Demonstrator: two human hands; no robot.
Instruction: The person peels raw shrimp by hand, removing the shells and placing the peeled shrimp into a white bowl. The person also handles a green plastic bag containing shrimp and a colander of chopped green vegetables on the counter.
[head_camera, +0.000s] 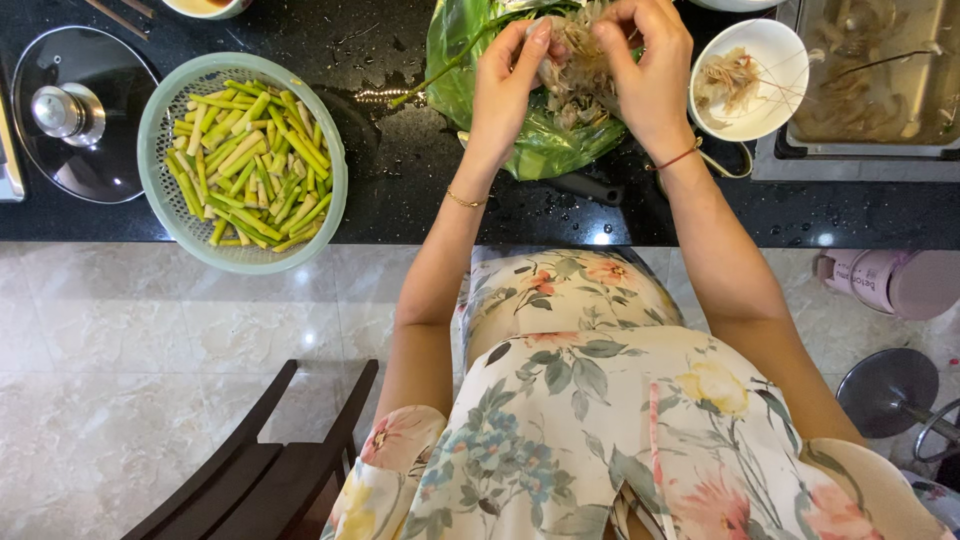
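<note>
Head view: both hands, left hand (507, 85) and right hand (648, 70), pinch a shrimp (578, 60) (over green bag (540, 140)).

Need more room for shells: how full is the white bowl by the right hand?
Mostly empty: the white bowl holds only a small heap of shrimp shells on one side.

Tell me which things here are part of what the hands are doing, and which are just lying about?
In use:
left hand
right hand
shrimp
green bag
white bowl

Lying about:
basket of cut green stems
glass lid
metal tray
chair
</note>
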